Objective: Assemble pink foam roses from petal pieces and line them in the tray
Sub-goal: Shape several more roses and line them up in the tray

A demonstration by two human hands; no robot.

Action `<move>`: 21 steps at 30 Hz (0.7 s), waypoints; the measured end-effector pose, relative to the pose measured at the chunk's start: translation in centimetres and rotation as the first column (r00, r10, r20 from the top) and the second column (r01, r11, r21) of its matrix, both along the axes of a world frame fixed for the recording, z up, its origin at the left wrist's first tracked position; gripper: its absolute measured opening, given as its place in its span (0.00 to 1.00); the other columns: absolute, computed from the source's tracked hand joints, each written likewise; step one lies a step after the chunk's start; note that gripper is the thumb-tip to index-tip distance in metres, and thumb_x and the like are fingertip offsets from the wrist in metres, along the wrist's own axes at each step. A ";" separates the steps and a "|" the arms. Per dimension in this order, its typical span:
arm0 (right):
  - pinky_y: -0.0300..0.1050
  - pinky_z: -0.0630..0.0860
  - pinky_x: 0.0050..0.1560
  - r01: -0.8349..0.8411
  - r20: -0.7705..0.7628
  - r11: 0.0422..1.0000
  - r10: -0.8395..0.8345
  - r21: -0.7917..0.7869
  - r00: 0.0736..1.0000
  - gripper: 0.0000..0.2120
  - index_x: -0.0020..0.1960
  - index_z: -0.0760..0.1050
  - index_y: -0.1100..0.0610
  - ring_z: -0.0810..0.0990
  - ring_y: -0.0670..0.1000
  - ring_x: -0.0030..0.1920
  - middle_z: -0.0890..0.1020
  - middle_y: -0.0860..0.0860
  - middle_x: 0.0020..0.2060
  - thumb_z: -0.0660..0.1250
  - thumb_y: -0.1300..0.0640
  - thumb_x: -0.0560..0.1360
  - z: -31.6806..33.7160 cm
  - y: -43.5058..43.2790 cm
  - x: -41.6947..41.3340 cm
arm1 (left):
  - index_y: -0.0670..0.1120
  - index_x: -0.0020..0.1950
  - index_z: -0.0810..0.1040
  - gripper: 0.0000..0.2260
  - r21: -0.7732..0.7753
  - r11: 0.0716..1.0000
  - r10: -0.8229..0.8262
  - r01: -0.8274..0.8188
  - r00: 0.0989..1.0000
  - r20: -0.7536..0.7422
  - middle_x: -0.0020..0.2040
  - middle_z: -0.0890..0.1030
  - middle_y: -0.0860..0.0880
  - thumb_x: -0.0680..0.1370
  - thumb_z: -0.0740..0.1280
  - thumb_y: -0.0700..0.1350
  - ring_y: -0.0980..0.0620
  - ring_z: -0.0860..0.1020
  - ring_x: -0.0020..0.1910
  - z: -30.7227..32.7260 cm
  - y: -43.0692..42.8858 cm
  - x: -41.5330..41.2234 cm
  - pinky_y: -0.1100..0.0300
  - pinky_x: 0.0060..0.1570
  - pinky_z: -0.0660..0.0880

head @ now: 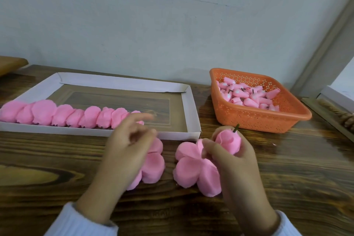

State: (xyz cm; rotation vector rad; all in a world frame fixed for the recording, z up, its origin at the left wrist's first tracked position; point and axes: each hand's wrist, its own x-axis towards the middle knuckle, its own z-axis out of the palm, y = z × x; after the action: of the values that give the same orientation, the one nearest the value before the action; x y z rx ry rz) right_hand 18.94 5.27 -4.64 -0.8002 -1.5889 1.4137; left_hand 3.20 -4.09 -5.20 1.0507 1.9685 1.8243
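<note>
- The right hand (229, 157) grips a pink foam rose bud (229, 141), its stick (236, 127) pointing up.
- The flat pink foam petal piece (188, 170) lies just under that hand, on the brown wooden table (57, 159).
- The left hand (130, 145) is loose and holds nothing.

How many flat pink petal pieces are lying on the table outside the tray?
2: one petal piece partly hidden by the left hand, the other beside the right hand, which grips a rose. Each may be a stack hiding more.
</note>
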 end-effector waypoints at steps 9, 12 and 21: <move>0.34 0.74 0.31 0.025 0.069 1.000 -0.024 -0.016 0.997 0.06 0.38 0.75 0.59 0.76 0.42 0.31 0.76 0.49 0.30 0.70 0.67 0.68 -0.4 0.1 -0.4 | 0.50 0.41 0.76 0.12 -0.747 0.534 0.040 -0.397 0.894 -0.446 0.39 0.78 0.49 0.79 0.59 0.54 0.51 0.75 0.40 0.8 -1.8 -2.5 0.54 0.47 0.73; 0.35 0.76 0.33 0.011 0.064 0.999 -0.009 -0.030 0.998 0.05 0.38 0.75 0.60 0.76 0.42 0.32 0.76 0.48 0.29 0.69 0.67 0.68 -0.3 0.1 -0.4 | 0.52 0.42 0.77 0.12 -0.773 0.510 0.023 -0.376 0.905 -0.425 0.41 0.78 0.50 0.80 0.58 0.53 0.51 0.76 0.42 0.9 -1.6 -2.3 0.54 0.50 0.73; 0.38 0.76 0.35 0.009 0.076 0.999 -0.007 -0.034 0.997 0.03 0.40 0.75 0.62 0.76 0.42 0.33 0.77 0.48 0.30 0.69 0.67 0.70 -0.4 0.2 -0.5 | 0.56 0.45 0.78 0.07 -0.607 0.518 0.074 -0.603 0.738 -0.671 0.38 0.78 0.54 0.79 0.62 0.47 0.53 0.74 0.39 1.1 -1.8 -1.5 0.58 0.41 0.65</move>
State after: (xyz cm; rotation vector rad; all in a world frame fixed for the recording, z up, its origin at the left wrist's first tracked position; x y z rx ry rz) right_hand 18.48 5.46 -5.04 -0.8888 -1.6210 1.4232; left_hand 1.72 -5.85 -4.11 0.9343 3.1035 0.4316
